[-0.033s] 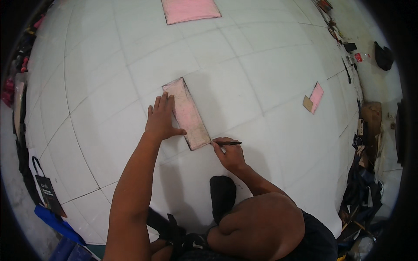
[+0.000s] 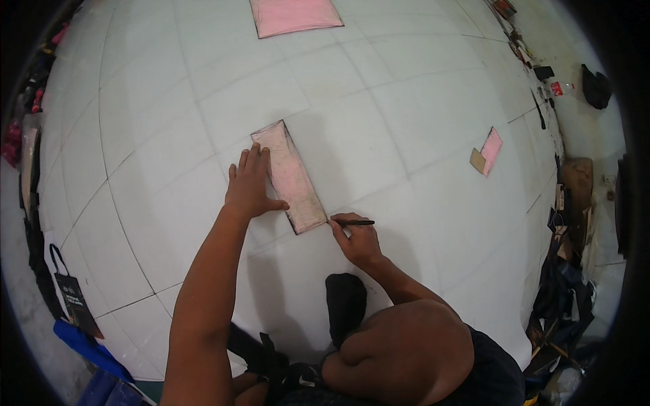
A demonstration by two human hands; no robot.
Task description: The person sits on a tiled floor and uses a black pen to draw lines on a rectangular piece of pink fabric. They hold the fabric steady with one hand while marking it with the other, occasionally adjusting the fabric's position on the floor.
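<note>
A long pink rectangular piece, smudged and dark along its edges, lies slanted on a thin white sheet. My left hand rests on its left edge, fingers spread and thumb stretched toward its lower part. At the lower right corner, my right hand closes around a slim black pen-like marking tool. The tool's tip is hidden by the fingers, so I cannot tell whether it touches the sheet. Dark lines run along parts of the piece's outline.
Another pink piece lies at the far edge. To the right, a small pink strip is partly overlapped by a brown square. Clutter lines both sides, including a black bag at left. My black-socked foot stands near the front.
</note>
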